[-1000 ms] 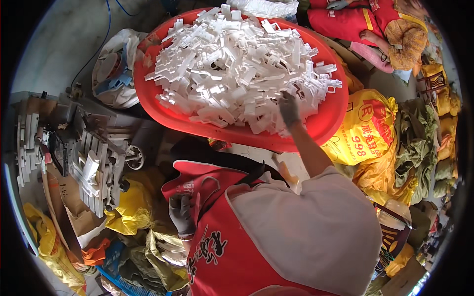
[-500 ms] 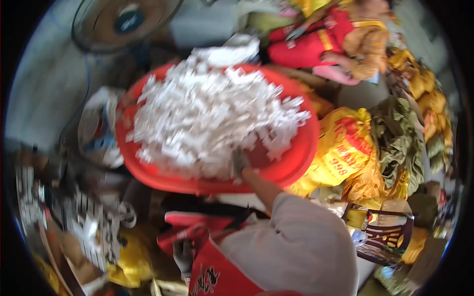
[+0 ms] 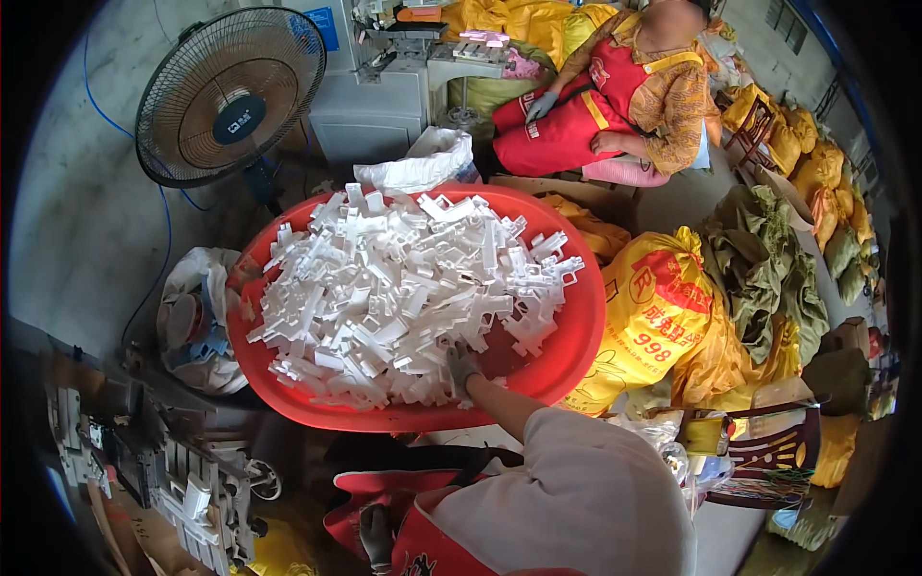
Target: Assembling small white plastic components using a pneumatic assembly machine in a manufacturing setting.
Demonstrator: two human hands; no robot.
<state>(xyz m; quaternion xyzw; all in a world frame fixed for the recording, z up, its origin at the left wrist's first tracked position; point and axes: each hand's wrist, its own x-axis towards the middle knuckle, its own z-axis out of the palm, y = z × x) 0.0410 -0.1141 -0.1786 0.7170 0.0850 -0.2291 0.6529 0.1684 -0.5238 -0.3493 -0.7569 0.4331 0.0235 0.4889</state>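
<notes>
A wide red basin [image 3: 586,336] holds a heap of white moulded plastic parts [image 3: 403,288], shaped like small brackets with slots and tabs. My right hand [image 3: 463,370], in a grey glove, reaches into the near side of the heap. Its fingers look stretched out against the parts, beside a bare patch of basin floor. I see no part clearly gripped in it. Low down, my left hand [image 3: 376,534], also gloved, rests against my red apron [image 3: 423,523]. Its fingers are partly hidden by shadow and cloth, so their grip is unclear.
A standing fan [image 3: 235,110] is at the far left, near a white sack [image 3: 197,326]. Yellow sacks [image 3: 653,307] crowd the right. Behind the basin, a person in a red apron [image 3: 615,96] sits beside a machine [image 3: 461,62]. Metal equipment [image 3: 197,499] stands near left.
The view has tilted, so the basin and my arms sit lower in the picture, and the blur is gone. My right hand stays at the heap's near edge.
</notes>
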